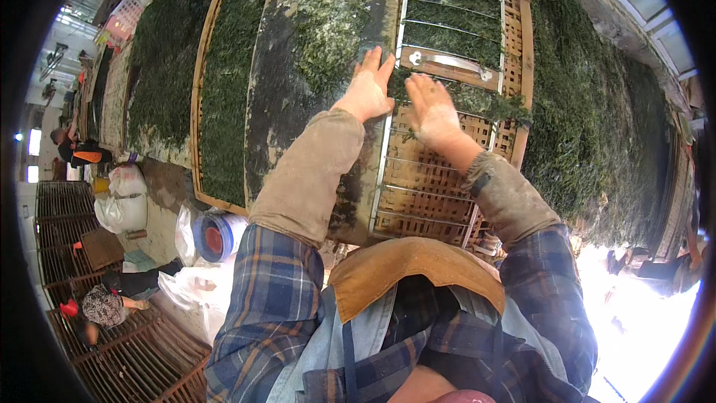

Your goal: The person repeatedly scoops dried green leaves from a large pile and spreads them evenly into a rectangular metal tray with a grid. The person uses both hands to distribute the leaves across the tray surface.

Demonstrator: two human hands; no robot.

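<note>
Dark board point(287, 116), leafy heap point(328, 37) on it at left hand's 11 o'clock | Left hand point(368, 88): fingers spread, nothing visibly held | Bare lattice point(421, 183), right hand's 6 o'clock | Right hand point(432, 110): fingers extended, close together, nothing visibly grasped, beside greens' edge | Metal handle point(456, 66), right hand's 1 o'clock | Stray greens point(509, 110), 3 o'clock: best tucked in; spread thinly, evenly, with light flat strokes

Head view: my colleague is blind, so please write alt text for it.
A person's left hand is at the edge of a dark board heaped with green strands, and their right hand is over a metal frame on a wooden lattice, near a metal handle. Larger green piles lie on both sides.
</note>
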